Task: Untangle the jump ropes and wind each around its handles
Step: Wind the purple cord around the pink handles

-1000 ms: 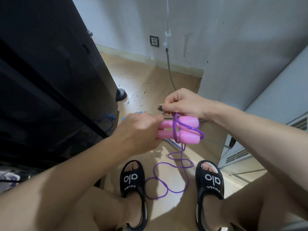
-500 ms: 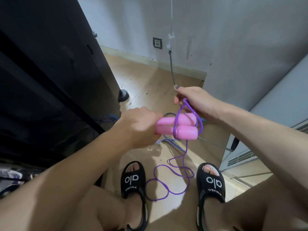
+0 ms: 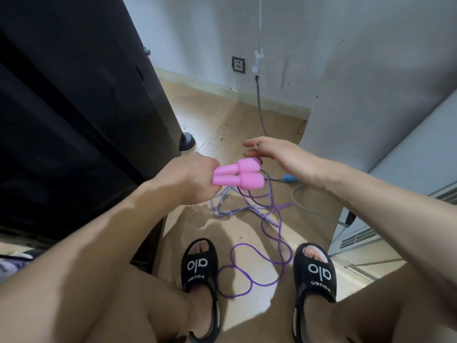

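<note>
The left hand (image 3: 190, 179) grips the narrow ends of two pink plastic jump-rope handles (image 3: 238, 176), held side by side with their thick ends pointing right. The right hand (image 3: 274, 154) hovers just beyond those thick ends with its fingers straight and relaxed, holding nothing. From the handles a thin translucent purple plastic rope (image 3: 269, 246) drops to the tan wooden floor (image 3: 222, 120), looping between two black open-toed sandals (image 3: 200, 268). Under the handles lies a second, braided white-and-purple rope (image 3: 247, 206), crossing the purple one, with its blue handle (image 3: 289, 179) just right of the pink pair. Left of the handles stands a tall black cabinet (image 3: 74, 107); beyond them a grey cable (image 3: 259, 107) hangs down the white wall.

Half a second ago the right hand pinched a purple loop drawn over the handles; now it has let go, the handles show no turns of rope, and more rope lies on the floor.
</note>
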A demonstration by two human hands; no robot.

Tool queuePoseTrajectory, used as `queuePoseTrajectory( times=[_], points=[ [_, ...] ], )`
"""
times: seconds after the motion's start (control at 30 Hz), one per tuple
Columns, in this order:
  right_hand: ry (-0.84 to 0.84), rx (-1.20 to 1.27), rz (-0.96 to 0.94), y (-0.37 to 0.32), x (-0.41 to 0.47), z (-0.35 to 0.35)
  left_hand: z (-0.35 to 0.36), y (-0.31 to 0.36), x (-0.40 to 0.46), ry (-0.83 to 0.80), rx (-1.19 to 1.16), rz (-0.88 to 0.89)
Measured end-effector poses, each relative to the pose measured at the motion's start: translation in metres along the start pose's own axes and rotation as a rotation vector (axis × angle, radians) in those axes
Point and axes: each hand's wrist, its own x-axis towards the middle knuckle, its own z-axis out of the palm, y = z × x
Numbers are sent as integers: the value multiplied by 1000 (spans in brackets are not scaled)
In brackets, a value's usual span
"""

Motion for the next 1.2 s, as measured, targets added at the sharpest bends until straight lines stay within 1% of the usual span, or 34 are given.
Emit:
queuePoseTrajectory(
  times=[0.07, 0.13, 0.2, 0.27, 0.33, 0.47, 0.53, 0.6, 0.7, 0.77, 0.83, 0.9, 0.97, 1.03, 1.13, 1.17, 1.2],
  points=[
    [-9, 32, 12, -2, 0, 10, -7, -1, -3, 21, -113, 38],
    [-47, -2, -36, -3, -9, 14, -11, -7, -5, 40, -229, 54],
    [-67, 68, -78, -6, -16, 16, -12, -14, -8, 43, -350, 54],
    [-9, 157, -71, -10, -16, 19, -10, -21, -8, 47, -467, 33],
    [83, 137, -67, -11, -14, 19, -8, -23, -7, 40, -522, 13],
    [191, -81, -169, -6, -10, 3, -8, -26, -3, 43, -610, -50],
    [248, -164, -183, -2, -7, -3, -9, -28, -2, 64, -664, -87],
    [336, -256, -194, 2, -9, -1, -7, -25, -1, 65, -806, -127],
    [468, -381, -241, -2, -16, 21, -3, -7, 2, 49, -1117, -228],
    [556, -611, -297, -4, -18, 38, -1, 5, 8, 40, -1269, -323],
    [569, -888, -341, -7, -17, 48, 0, 12, 11, 39, -1306, -391],
    [470, -1116, -293, -13, -20, 50, 3, 13, 13, 48, -1237, -421],
    [364, -1239, -290, -16, -25, 50, 7, 10, 15, 66, -1053, -421],
    [262, -1274, -355, -16, -33, 59, 12, 8, 15, 64, -767, -388],
    [293, -1294, -578, -4, -27, 62, 18, 12, 11, 33, -324, -292],
    [246, -1321, -580, -3, -26, 62, 20, 14, 11, 28, -198, -238],
    [167, -1341, -534, -7, -28, 61, 21, 17, 9, 30, -82, -184]
  ],
)
